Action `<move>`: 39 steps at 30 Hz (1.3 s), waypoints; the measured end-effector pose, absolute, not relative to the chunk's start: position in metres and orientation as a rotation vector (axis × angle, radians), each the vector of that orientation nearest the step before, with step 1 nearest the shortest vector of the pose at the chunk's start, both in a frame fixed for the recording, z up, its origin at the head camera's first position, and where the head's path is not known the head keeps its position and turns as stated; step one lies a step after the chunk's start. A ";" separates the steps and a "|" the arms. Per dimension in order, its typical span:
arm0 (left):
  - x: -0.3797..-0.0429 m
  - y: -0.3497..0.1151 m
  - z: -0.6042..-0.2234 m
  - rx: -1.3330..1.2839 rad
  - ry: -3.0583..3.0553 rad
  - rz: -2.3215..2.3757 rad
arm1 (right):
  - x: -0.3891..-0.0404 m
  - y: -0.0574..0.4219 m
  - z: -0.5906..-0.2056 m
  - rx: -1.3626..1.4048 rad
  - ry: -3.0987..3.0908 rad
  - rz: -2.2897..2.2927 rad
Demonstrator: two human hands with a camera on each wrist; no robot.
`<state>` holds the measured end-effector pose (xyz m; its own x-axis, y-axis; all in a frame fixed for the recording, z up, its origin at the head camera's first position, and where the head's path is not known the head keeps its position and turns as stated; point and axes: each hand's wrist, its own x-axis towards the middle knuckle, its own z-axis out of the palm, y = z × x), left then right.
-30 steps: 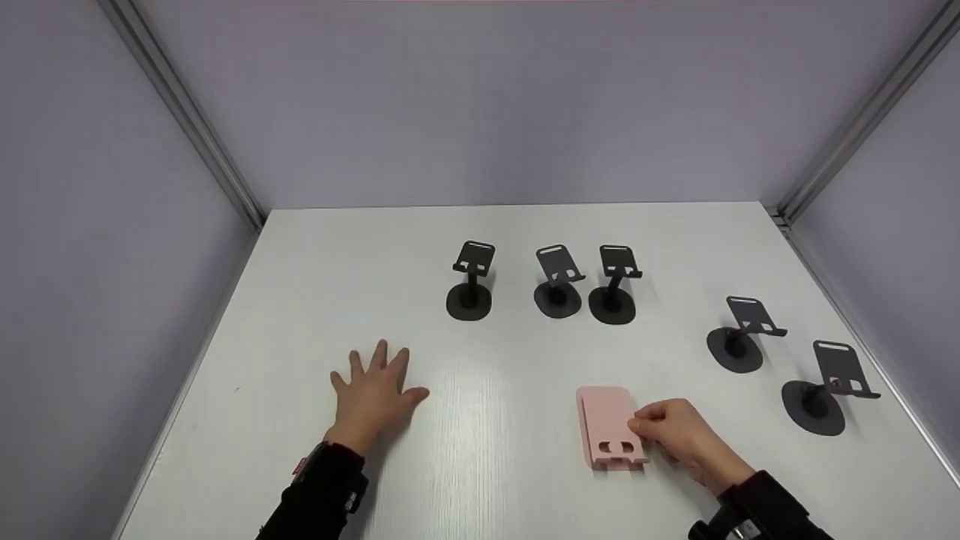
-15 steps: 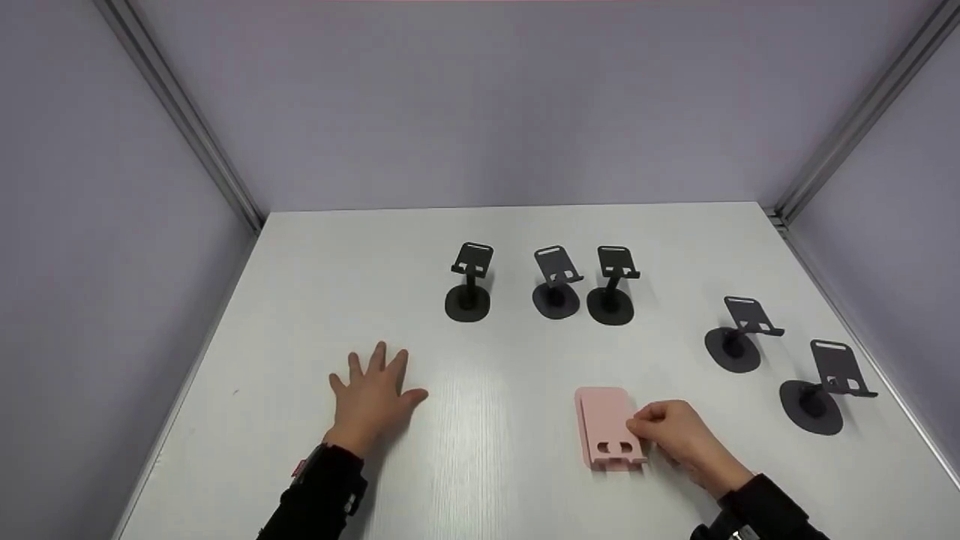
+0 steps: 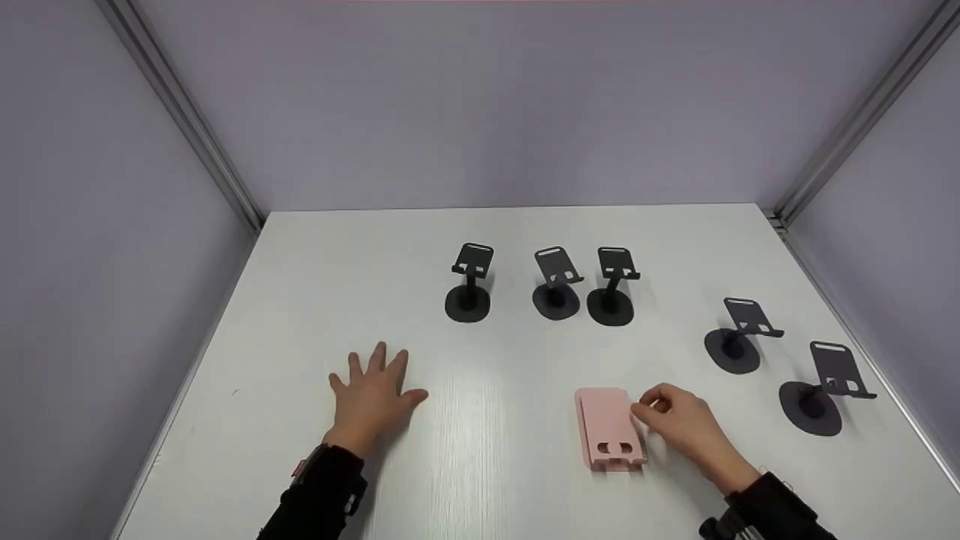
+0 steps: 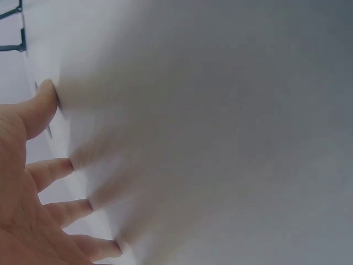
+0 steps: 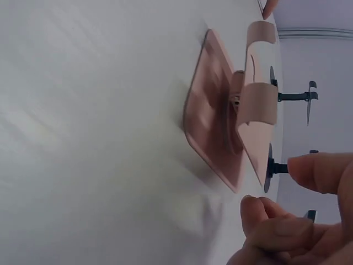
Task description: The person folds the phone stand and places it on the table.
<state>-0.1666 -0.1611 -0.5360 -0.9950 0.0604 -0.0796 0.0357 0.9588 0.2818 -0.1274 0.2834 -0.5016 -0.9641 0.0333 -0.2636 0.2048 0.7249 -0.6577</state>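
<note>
The pink stand [image 3: 609, 424] is folded nearly flat

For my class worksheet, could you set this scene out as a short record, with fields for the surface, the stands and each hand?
Surface: white table, pale walls on three sides
Black stands: five, raised on their bases; three toward the back, two at the right
Pink stand: one, its plate folded low over its base
Left hand: fingers spread on the table
Right hand: beside the pink stand's right edge, holding nothing; contact unclear
</note>
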 end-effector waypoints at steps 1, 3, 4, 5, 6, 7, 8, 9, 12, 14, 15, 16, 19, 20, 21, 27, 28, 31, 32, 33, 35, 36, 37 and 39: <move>-0.167 -0.161 -0.536 0.073 3.024 0.426 | -0.129 0.285 -0.500 0.169 2.726 -1.054; -0.167 -0.161 -0.537 0.072 3.028 0.418 | -0.131 0.287 -0.496 0.124 2.791 -1.029; -0.167 -0.161 -0.537 0.070 3.028 0.416 | -0.133 0.287 -0.494 0.101 2.822 -1.021; -0.167 -0.161 -0.537 0.070 3.028 0.413 | -0.134 0.288 -0.492 0.077 2.854 -1.011; -0.167 -0.161 -0.537 0.068 3.027 0.414 | -0.135 0.289 -0.490 0.053 2.881 -1.001; -0.167 -0.161 -0.537 0.066 3.026 0.416 | -0.137 0.290 -0.489 0.030 2.899 -0.996; -0.167 -0.161 -0.536 0.065 3.026 0.417 | -0.138 0.290 -0.487 0.010 2.911 -0.989; -0.166 -0.161 -0.536 0.065 3.027 0.417 | -0.140 0.290 -0.486 -0.007 2.919 -0.983; -0.166 -0.161 -0.535 0.063 3.024 0.415 | -0.145 0.292 -0.482 -0.056 2.942 -0.947; -0.166 -0.161 -0.534 0.065 3.023 0.415 | -0.149 0.293 -0.480 -0.094 2.970 -0.914; -0.166 -0.161 -0.534 0.067 3.027 0.418 | -0.152 0.293 -0.479 -0.114 2.991 -0.890; -0.166 -0.161 -0.534 0.069 3.029 0.419 | -0.154 0.294 -0.478 -0.135 3.012 -0.868; -0.166 -0.161 -0.533 0.077 3.030 0.417 | -0.161 0.295 -0.474 -0.189 3.066 -0.816; -0.165 -0.161 -0.533 0.079 3.032 0.414 | -0.163 0.296 -0.473 -0.205 3.083 -0.801; -0.165 -0.161 -0.533 0.082 3.034 0.410 | -0.165 0.297 -0.472 -0.218 3.096 -0.794; -0.164 -0.160 -0.535 0.089 3.044 0.394 | -0.179 0.303 -0.468 -0.269 3.173 -0.753; -0.164 -0.160 -0.535 0.091 3.045 0.391 | -0.182 0.304 -0.468 -0.280 3.189 -0.741; -0.164 -0.160 -0.536 0.095 3.048 0.382 | -0.191 0.306 -0.469 -0.318 3.235 -0.704; -0.164 -0.161 -0.537 0.097 3.049 0.380 | -0.194 0.306 -0.469 -0.332 3.248 -0.694; -0.165 -0.161 -0.537 0.096 3.048 0.380 | -0.198 0.307 -0.469 -0.345 3.259 -0.682; -0.166 -0.162 -0.537 0.095 3.045 0.380 | -0.206 0.307 -0.470 -0.360 3.272 -0.666; -0.166 -0.162 -0.538 0.096 3.046 0.378 | -0.210 0.307 -0.470 -0.365 3.274 -0.657; -0.166 -0.162 -0.538 0.096 3.046 0.377 | -0.214 0.307 -0.471 -0.368 3.276 -0.648; -0.166 -0.162 -0.537 0.094 3.043 0.373 | -0.221 0.306 -0.472 -0.371 3.280 -0.620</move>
<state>-0.1664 -0.1622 -0.5372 -0.9953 0.0696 -0.0668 0.0514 0.9686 0.2433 -0.2211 0.3064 -0.4716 -0.9523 -0.1736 0.2511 -0.2533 0.9085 -0.3325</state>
